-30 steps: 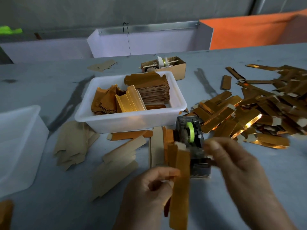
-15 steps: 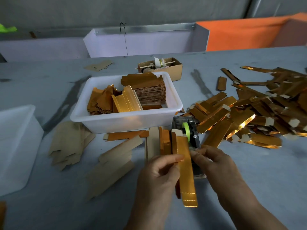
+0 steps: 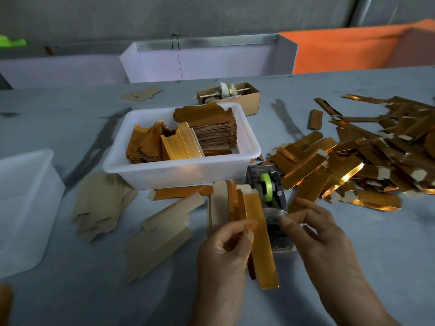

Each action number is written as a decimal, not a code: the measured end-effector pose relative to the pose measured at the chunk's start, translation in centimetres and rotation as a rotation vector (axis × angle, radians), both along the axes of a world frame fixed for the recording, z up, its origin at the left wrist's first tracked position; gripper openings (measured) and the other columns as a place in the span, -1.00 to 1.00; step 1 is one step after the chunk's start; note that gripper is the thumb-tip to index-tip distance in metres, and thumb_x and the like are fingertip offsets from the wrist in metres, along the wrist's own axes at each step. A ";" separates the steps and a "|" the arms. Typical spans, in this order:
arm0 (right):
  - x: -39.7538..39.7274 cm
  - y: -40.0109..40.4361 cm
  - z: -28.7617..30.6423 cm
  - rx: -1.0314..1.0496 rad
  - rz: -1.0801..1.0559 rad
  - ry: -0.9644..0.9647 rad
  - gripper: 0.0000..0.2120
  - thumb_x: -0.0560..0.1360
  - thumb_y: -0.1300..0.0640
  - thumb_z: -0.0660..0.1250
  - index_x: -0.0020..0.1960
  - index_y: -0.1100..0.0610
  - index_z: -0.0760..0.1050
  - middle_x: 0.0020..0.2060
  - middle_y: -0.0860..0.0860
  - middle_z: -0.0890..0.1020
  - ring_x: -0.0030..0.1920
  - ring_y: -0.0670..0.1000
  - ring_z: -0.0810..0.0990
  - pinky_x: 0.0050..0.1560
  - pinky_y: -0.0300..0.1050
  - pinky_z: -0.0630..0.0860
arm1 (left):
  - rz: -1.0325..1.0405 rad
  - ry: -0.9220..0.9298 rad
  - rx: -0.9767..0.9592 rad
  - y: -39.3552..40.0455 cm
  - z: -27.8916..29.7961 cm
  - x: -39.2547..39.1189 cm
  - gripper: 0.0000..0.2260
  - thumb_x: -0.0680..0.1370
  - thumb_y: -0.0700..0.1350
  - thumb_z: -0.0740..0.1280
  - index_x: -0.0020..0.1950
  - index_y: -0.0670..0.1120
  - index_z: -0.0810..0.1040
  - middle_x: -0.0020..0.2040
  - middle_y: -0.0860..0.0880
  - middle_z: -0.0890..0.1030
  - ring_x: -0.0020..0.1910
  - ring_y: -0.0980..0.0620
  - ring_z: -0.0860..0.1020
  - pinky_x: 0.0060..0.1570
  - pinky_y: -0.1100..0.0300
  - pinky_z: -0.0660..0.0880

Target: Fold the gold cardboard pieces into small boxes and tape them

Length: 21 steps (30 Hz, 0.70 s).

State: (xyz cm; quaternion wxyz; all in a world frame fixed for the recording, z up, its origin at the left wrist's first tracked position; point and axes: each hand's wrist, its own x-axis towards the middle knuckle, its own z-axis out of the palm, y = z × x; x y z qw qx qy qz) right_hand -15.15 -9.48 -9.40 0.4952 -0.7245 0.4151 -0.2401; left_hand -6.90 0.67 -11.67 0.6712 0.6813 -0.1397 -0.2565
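Observation:
My left hand [image 3: 226, 250] pinches a long folded gold cardboard piece [image 3: 261, 241] that points away from me. My right hand [image 3: 313, 231] is just right of it, thumb and forefinger pinching clear tape at the near end of the tape dispenser [image 3: 270, 196], which has a green core. Flat cardboard blanks [image 3: 164, 227], brown side up, lie left of my hands. A big heap of folded gold boxes [image 3: 367, 158] spreads over the right of the table.
A white plastic tub [image 3: 179, 170] holding stacks of gold blanks stands behind the dispenser. Another white tub [image 3: 26, 203] sits at the left edge. A small brown carton [image 3: 251, 97] with spare tape is farther back. Beyond it stands a white partition [image 3: 207, 64].
The gold piece has swung up to point away from me, beside the dispenser. My right hand moved in to the dispenser's cutter and took hold of the tape.

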 end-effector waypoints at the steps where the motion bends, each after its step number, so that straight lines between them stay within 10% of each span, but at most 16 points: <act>1: -0.1 0.4 -0.1 -0.049 0.015 0.050 -0.84 0.47 0.09 0.34 -0.29 0.02 0.53 0.30 -0.14 0.36 0.34 -0.03 0.30 0.24 -0.03 0.25 | 0.003 -0.030 -0.010 -0.1 0.1 -0.1 -0.69 0.51 -0.21 0.36 -0.17 0.24 0.68 -0.07 0.19 0.67 -0.06 0.27 0.60 -0.20 0.42 0.52; 21: -1.0 1.4 -2.3 0.026 -0.021 -0.045 -0.87 0.44 0.24 0.37 -0.25 0.06 0.57 0.27 -0.11 0.44 0.31 -0.03 0.38 0.27 0.09 0.41 | -0.351 -0.343 0.022 -1.4 0.6 0.4 -0.72 0.58 -0.16 0.28 0.08 0.25 0.56 0.18 0.18 0.55 0.17 0.21 0.53 0.17 0.14 0.53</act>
